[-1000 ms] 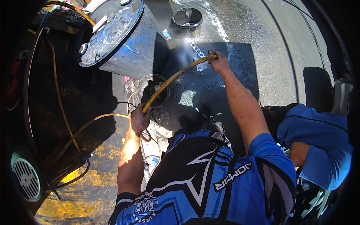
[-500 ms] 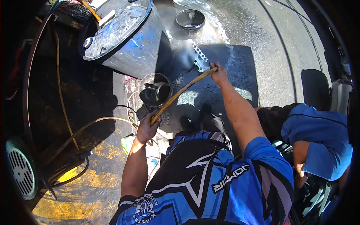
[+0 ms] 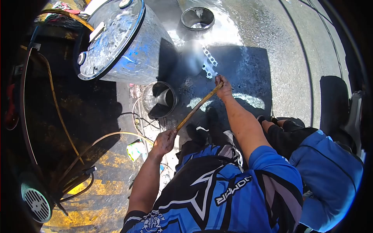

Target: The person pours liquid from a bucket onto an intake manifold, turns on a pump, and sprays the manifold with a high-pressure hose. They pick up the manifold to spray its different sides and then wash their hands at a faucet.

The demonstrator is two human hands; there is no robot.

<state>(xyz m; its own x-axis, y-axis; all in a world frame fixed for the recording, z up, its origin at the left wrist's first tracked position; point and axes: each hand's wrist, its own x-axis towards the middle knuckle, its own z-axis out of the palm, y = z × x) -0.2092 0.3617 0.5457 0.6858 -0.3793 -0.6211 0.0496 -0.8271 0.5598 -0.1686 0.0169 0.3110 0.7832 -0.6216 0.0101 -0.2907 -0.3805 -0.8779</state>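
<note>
The right hand had its fingers wrapped round the far end of one yellowish hose, gripping it near its tip, out over the wet black mat. The left hand was closed on the same hose lower down, fingers curled about it, close to the body. Between the two hands the hose ran taut and straight, slanting up from left hand to right; behind the left hand it looped away in a long curve across the dark floor to the left.

Counted: two hands on one hose; two round open containers, one clear bucket just left of the hose's middle and one metal ring-shaped pot farther off on the wet ground; one big blue-stained drum lying tilted beside the bucket; one perforated metal strip on the mat just beyond the right hand; one round grille at the lower left.

The right arm was stretched nearly straight, forward and out, the forearm rising toward the mat. The left arm was bent, elbow near the jersey, wrist turned inward. A second person in blue crouched at the right, well apart from the hose
</note>
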